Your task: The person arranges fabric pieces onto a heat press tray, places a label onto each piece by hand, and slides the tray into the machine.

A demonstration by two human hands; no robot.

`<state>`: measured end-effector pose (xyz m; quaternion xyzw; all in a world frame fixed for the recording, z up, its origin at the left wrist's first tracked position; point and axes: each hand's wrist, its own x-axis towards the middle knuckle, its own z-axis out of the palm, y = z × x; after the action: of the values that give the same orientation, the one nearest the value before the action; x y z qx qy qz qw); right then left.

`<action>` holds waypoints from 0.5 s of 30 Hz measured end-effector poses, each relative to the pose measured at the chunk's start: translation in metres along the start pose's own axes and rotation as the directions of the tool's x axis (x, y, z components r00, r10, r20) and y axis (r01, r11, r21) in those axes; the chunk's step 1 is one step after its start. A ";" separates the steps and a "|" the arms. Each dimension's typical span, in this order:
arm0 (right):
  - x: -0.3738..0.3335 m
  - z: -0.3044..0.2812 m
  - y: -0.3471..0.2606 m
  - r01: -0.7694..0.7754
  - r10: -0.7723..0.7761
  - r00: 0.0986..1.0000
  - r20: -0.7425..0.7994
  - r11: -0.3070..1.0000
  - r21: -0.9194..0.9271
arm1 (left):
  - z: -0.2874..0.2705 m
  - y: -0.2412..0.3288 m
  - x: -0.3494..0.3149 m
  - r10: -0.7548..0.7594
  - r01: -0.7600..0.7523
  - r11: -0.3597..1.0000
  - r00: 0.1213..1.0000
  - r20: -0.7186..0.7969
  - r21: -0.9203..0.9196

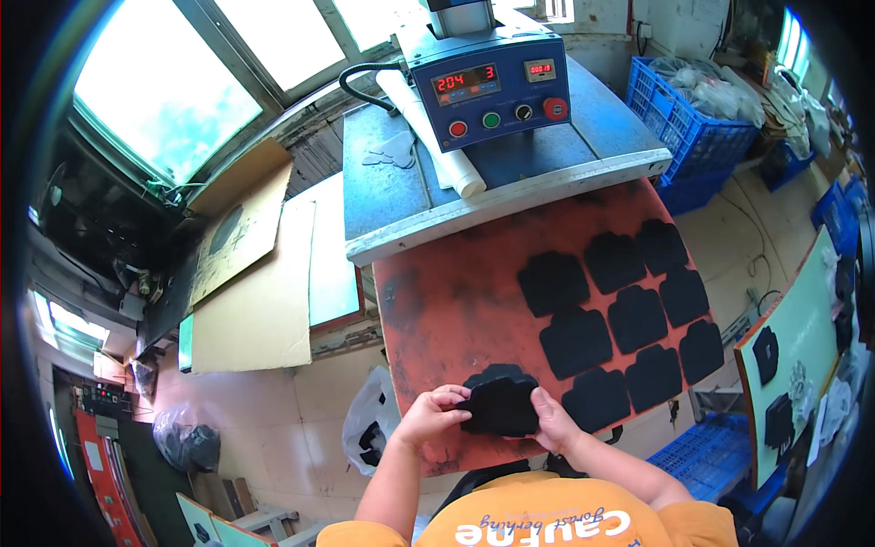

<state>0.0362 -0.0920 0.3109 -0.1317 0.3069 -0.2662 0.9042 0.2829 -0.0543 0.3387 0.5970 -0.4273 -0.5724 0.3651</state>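
Observation:
My left hand (432, 415) and my right hand (554, 422) grip a black, flat, shaped piece (503, 407) by its two sides, just over the near edge of the red board (456, 301). Another black edge shows behind its top, so it may be more than one layer. The left thumb and fingers pinch its left side; the right fingers are partly hidden behind it. Several similar black pieces (643, 319) lie flat in rows to the right on the board, each with a notched top edge.
Beyond the board stands a blue machine (492, 87) with buttons and red displays. A white roll (447, 150) leans across its metal table (383, 210). Cardboard sheets (255, 292) lie left, a white plastic bag (372, 415) hangs near the board, and blue crates (693, 118) stand right.

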 end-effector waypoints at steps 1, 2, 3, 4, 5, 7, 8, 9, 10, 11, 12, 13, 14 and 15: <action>0.001 -0.001 0.001 0.008 -0.008 1.000 -0.009 1.000 0.003 | -0.005 0.008 0.004 0.091 -0.076 0.987 0.990 0.106 -0.139; 0.002 -0.002 0.003 0.027 -0.027 0.999 -0.031 1.000 -0.013 | -0.013 0.017 0.007 0.054 -0.004 0.967 0.980 0.191 -0.254; 0.003 -0.002 0.003 0.047 -0.048 0.997 -0.054 0.998 -0.029 | -0.020 0.020 0.013 0.054 -0.001 0.967 0.977 0.204 -0.253; 0.002 0.002 0.001 0.051 -0.056 0.995 -0.082 0.996 -0.067 | -0.025 0.022 0.018 -0.024 0.084 0.941 0.983 0.182 -0.328; 0.005 0.001 0.005 0.059 -0.064 0.994 -0.091 0.996 -0.063 | -0.028 0.024 0.023 -0.105 0.165 0.901 0.980 0.167 -0.401; 0.010 -0.005 0.015 0.176 -0.208 0.969 -0.132 0.960 -0.218 | -0.037 0.027 0.044 -0.184 0.187 0.888 0.982 0.049 -0.419; 0.011 -0.002 0.017 0.200 -0.241 0.956 -0.164 0.951 -0.235 | -0.040 0.020 0.058 -0.147 0.115 0.893 0.988 -0.042 -0.435; 0.010 0.001 0.018 0.203 -0.245 0.955 -0.166 0.951 -0.232 | -0.041 0.013 0.072 -0.110 0.041 0.895 0.985 -0.132 -0.444; 0.008 0.001 0.018 0.192 -0.260 0.949 -0.178 0.925 -0.328 | -0.041 0.018 0.086 -0.112 0.041 0.927 0.979 -0.172 -0.372; 0.007 0.002 0.017 0.176 -0.272 0.946 -0.178 0.889 -0.423 | -0.043 0.026 0.097 -0.105 0.035 0.954 0.969 -0.222 -0.297; 0.006 0.000 0.018 0.180 -0.278 0.943 -0.181 0.888 -0.423 | -0.050 0.021 0.109 -0.129 0.086 0.978 0.966 -0.225 -0.191; 0.004 -0.007 0.019 0.143 -0.233 0.959 -0.163 0.891 -0.431 | -0.045 0.027 0.121 -0.128 0.087 0.978 0.969 -0.212 -0.191; 0.002 -0.011 0.018 0.104 -0.182 0.973 -0.141 0.892 -0.440 | -0.038 0.034 0.131 -0.117 0.107 0.993 0.958 -0.261 -0.055; -0.001 -0.012 0.016 0.104 -0.185 0.972 -0.145 0.892 -0.439 | -0.034 0.038 0.138 -0.099 0.130 0.988 0.946 -0.309 0.081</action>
<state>0.0347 -0.0795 0.2959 -0.3247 0.4289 -0.2698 0.7986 0.3101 -0.1980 0.3257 0.7193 -0.3590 -0.4719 0.3620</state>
